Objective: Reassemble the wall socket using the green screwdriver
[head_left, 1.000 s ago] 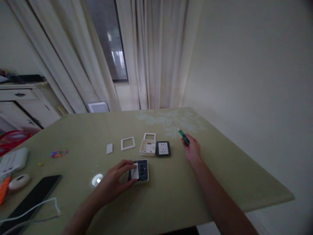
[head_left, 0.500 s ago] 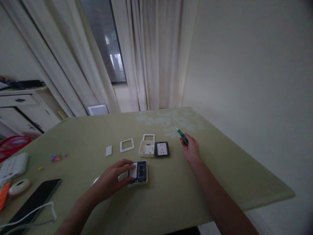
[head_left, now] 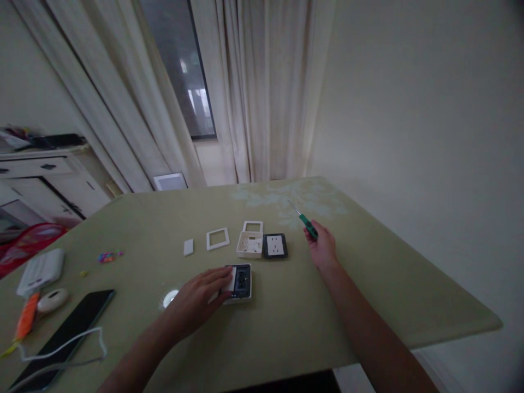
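My right hand point(head_left: 321, 245) is closed round the green handle of a screwdriver point(head_left: 308, 225), held over the right of the table with its thin shaft aimed away from me. Nearer the middle, my left hand point(head_left: 207, 289) grips the left side of a wall switch point(head_left: 242, 281) in a white box, fingers together on its white rocker plate. The right half of the switch shows a dark uncovered inside. Beyond it lie a white mounting box point(head_left: 249, 248), a dark-framed wall socket point(head_left: 275, 246), two white frames point(head_left: 218, 239) and a small white plate point(head_left: 188, 247).
At the left are a phone point(head_left: 65, 338) with a white cable point(head_left: 61, 352) over it, a white power bank point(head_left: 41, 271), a round white case point(head_left: 53, 299) and small coloured pieces point(head_left: 108, 256). A round white object point(head_left: 170, 297) lies beside my left forearm. The wall point(head_left: 429, 136) borders the table's right edge.
The view has shifted slightly left. My left fingers have drawn together over the switch's white plate, where they were spread before. The right hand still holds the screwdriver in much the same pose.
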The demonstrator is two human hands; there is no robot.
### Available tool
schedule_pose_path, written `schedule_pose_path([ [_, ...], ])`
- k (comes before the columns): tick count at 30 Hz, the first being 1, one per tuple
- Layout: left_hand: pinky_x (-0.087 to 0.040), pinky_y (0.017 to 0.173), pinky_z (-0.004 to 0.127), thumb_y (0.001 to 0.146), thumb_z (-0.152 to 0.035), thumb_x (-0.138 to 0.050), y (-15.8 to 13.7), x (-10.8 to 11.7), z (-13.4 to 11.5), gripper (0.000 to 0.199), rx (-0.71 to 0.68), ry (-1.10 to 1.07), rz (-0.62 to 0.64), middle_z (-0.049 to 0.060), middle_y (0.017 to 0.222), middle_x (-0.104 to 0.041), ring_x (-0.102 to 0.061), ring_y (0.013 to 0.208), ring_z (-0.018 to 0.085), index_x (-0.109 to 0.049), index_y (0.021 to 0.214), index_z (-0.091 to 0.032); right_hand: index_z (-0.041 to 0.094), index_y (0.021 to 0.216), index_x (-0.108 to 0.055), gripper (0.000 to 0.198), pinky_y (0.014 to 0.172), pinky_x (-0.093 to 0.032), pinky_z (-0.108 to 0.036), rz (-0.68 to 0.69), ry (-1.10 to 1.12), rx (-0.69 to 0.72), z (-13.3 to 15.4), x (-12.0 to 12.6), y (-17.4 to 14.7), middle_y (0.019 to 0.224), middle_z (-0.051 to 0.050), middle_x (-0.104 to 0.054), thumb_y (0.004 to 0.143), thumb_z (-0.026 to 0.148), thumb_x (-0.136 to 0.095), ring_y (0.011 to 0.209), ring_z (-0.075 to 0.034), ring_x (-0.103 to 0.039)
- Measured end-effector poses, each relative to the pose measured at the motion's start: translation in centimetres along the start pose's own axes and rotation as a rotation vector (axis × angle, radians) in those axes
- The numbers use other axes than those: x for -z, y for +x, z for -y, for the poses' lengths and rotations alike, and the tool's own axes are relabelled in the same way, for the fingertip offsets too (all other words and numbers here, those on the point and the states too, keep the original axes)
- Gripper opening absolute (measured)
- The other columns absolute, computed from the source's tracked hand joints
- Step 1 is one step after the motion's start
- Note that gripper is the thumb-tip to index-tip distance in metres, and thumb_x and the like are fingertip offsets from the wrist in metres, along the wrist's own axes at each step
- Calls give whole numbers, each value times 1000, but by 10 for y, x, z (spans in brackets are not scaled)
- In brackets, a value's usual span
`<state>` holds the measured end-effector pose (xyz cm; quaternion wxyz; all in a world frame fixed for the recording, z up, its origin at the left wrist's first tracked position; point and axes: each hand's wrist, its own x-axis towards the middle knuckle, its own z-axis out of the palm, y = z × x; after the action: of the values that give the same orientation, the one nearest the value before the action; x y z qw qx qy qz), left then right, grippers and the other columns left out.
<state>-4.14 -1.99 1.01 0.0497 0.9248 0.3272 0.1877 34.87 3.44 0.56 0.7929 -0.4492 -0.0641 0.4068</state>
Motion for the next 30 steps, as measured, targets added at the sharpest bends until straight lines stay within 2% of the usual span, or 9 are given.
schedule_pose_path([
  [4,-61,114,53,97,-28,-79,3,6,-1,45,14,-27,67,12,150,-70,-71,135,34,-74,141,-26,12,87,-67,16,57,-60,-19,1,-10,-12,-2,0,-1,80,3,-72,100,11,-75,65,-10,-70],
  [8,-54,121,53,103,-19,-67,9,10,-6,43,61,-62,161,10,156,-65,-64,144,32,-71,145,-27,12,94,-69,11,59,-60,-21,1,-26,-33,-5,-1,-2,86,2,-72,103,17,-74,68,-10,-69],
  [12,-51,123,50,104,-11,-58,12,11,-10,50,93,-76,195,6,160,-61,-59,149,29,-69,148,-31,13,102,-70,10,60,-60,-22,1,-35,-54,-9,-3,-3,91,0,-72,104,22,-73,70,-11,-69],
  [15,-52,121,46,106,-16,-58,16,14,-10,44,123,-88,224,4,158,-64,-63,145,28,-73,143,-35,13,103,-70,11,60,-60,-22,5,-34,-64,-9,-3,-4,91,1,-71,105,24,-73,69,-11,-68],
  [19,-59,109,42,107,-27,-61,26,23,-9,29,180,-102,282,5,152,-71,-74,129,30,-82,126,-34,13,101,-70,12,60,-59,-22,12,-28,-69,-9,-4,-5,89,1,-71,105,24,-73,68,-11,-68],
  [22,-58,104,41,98,-23,-73,42,30,-8,21,203,-118,328,6,141,-76,-75,124,31,-84,113,-31,13,99,-70,12,60,-60,-22,11,-24,-68,-8,-4,-5,88,1,-71,105,23,-73,68,-10,-68],
  [27,-57,94,35,81,-13,-83,71,40,-9,23,215,-142,388,4,115,-78,-75,110,29,-80,100,-25,12,96,-69,10,60,-60,-21,14,-21,-56,-7,-4,-7,86,2,-71,104,19,-74,67,-10,-69],
  [30,-55,91,34,73,-14,-90,85,43,-8,35,217,-144,429,3,114,-76,-73,111,30,-78,104,-25,12,93,-69,12,60,-60,-21,24,-24,-50,-7,-3,-7,85,2,-71,103,17,-74,67,-10,-69],
])
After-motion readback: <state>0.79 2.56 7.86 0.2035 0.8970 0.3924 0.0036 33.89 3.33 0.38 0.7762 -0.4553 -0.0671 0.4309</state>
